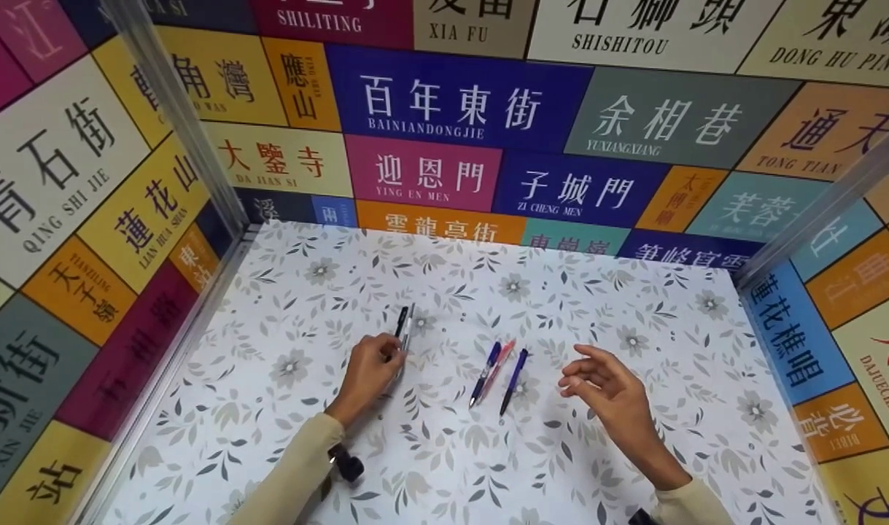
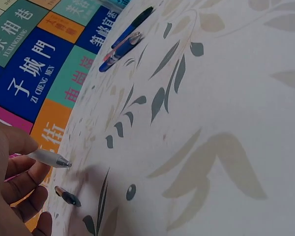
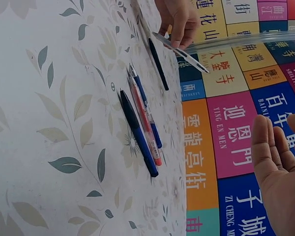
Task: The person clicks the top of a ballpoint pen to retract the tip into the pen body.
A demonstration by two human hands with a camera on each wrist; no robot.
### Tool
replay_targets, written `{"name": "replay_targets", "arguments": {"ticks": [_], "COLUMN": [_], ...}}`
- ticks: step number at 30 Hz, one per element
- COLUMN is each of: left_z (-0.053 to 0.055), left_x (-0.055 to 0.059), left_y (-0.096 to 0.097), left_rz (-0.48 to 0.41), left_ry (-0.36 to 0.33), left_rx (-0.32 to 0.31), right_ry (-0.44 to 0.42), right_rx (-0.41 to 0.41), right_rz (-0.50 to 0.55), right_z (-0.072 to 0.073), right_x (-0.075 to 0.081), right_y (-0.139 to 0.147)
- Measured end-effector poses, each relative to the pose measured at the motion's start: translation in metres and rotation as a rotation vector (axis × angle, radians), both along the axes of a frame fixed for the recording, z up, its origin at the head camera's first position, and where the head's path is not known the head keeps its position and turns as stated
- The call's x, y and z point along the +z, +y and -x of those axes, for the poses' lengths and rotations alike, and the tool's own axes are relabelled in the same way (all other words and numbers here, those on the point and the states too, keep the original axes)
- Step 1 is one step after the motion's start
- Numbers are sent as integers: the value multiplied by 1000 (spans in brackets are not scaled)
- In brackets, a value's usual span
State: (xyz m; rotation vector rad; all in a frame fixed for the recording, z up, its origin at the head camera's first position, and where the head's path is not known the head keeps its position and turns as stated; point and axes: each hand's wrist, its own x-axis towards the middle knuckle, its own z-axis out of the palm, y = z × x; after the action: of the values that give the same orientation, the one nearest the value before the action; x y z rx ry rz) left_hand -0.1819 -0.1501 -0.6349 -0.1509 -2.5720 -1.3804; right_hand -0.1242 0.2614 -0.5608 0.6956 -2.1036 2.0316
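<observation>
My left hand [image 1: 371, 368] pinches a white and clear pen [image 3: 184, 53] between thumb and fingers, tip pointing down toward me. Beside it a black pen [image 1: 401, 321] lies on the table, partly behind that hand in the head view. Toward the middle of the table lie a blue pen with a silver tip [image 1: 486, 372], a pink pen [image 1: 499, 370] close against it, and a dark blue pen with black ends [image 1: 514, 380] to their right. My right hand [image 1: 610, 394] hovers to the right of these pens, fingers loosely bent, holding nothing.
The table [image 1: 305, 437] wears a white cover printed with grey leaves and flowers. Colourful panels with street names [image 1: 459, 98] stand behind and along both sides. Clear strips [image 1: 174, 87] run up the back corners. A dark wrist device [image 1: 348, 464] sits at the left sleeve.
</observation>
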Motion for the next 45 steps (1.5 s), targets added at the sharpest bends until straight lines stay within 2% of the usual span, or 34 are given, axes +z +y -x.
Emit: {"name": "replay_targets", "arguments": {"ticks": [8, 11, 16, 19, 25, 32, 36, 45], "left_z": [-5, -6, -10, -13, -17, -17, -18, -20], "left_x": [-4, -6, -9, -11, -18, -28, -29, -26], "left_y": [-7, -11, -16, -17, -20, -23, -24, -24], "left_rz": [30, 28, -3, 9, 115, 232, 245, 287], "left_ry": [7, -1, -60, -76, -17, 67, 90, 104], "left_rx": [18, 12, 17, 25, 35, 44, 58, 96], "right_ry": [24, 4, -48, -47, -13, -56, -65, -8], "right_rx": [14, -2, -25, -24, -3, -49, -57, -9], "right_rz": [31, 14, 7, 15, 35, -7, -3, 13], "right_z": [0, -1, -2, -3, -2, -3, -3, -3], "right_x": [-1, -1, -2, -2, -2, -5, -5, -5], "right_y": [0, 0, 1, 1, 2, 2, 3, 3]}}
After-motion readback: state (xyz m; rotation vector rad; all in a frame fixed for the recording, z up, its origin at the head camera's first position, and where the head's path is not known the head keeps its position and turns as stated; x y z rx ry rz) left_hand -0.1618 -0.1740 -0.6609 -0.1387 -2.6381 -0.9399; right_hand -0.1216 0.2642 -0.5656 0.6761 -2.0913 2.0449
